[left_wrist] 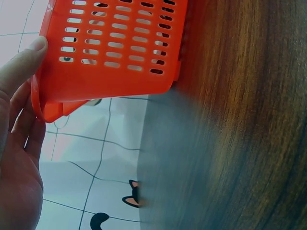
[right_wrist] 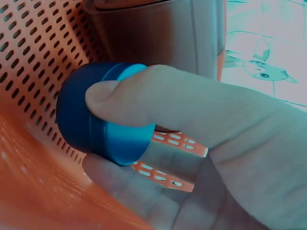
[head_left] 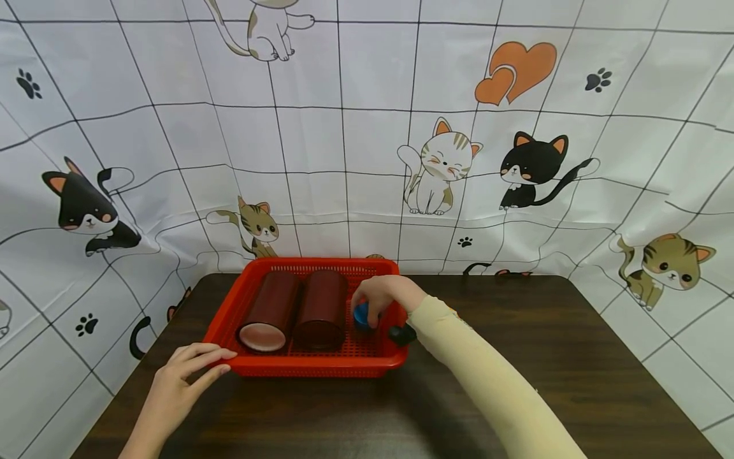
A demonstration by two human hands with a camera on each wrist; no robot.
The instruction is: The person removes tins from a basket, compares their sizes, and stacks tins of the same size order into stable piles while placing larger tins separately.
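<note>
A red plastic basket [head_left: 315, 366] with slotted walls stands on the table. At its near left corner my left hand [head_left: 180, 382] grips the rim; in the left wrist view the thumb [left_wrist: 24, 62] lies on one side and the fingers curl behind the other. My right hand [head_left: 381, 296] reaches into the basket's right side and holds a small blue cylinder [right_wrist: 108, 115] with a seam around it, between thumb and fingers. Two dark red-brown cylinders lie side by side to its left: one [head_left: 272, 306] shows a pale end, the other [head_left: 321, 306] a dark end.
The dark wood-grain table [head_left: 516, 344] extends to the right of the basket and in front of it. A white sheet [head_left: 367, 140] printed with cats and grid lines hangs behind and at both sides. A small black device [head_left: 401, 335] sits at my right wrist.
</note>
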